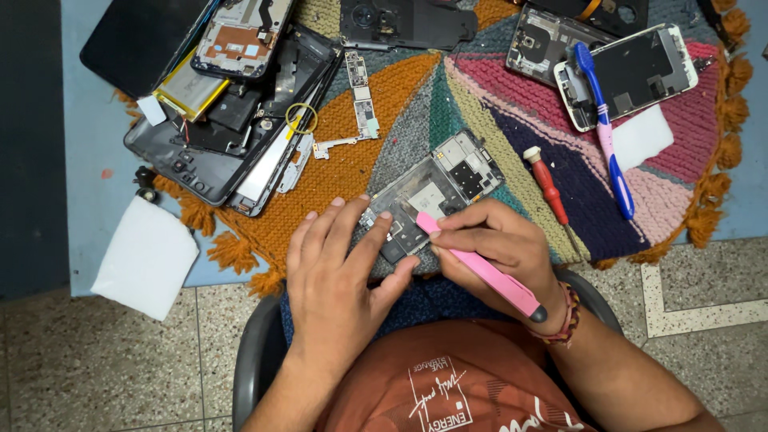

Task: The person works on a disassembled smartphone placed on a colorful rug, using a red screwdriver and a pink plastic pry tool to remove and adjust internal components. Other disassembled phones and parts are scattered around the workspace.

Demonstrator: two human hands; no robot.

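Pink plastic marks the pry tool [480,268], grasped pen-like in the right hand [496,244], its flat tip set on the opened phone chassis [432,192]. That chassis, grey metal with exposed shields and board parts, lies tilted on the knitted mat [400,104] close to the mat's near edge, just above the person's lap. The left hand [340,268] is spread and pressed flat, fingertips on the chassis's near-left end, steadying it without gripping.

Just right of the chassis a red-handled screwdriver [548,184] lies on the mat. Farther toward the mat's far right corner, a blue and pink toothbrush [604,128] rests across a white-framed phone [628,76], with a white pad [644,136] beside it. A narrow circuit board [362,96] lies on the orange band left of the chassis. At the far left edge, a heap of dark phone frames [216,152] holds a yellow-wrapped battery [190,90]. A white cloth [144,256] hangs over the blue desk [88,120] at its near left edge.
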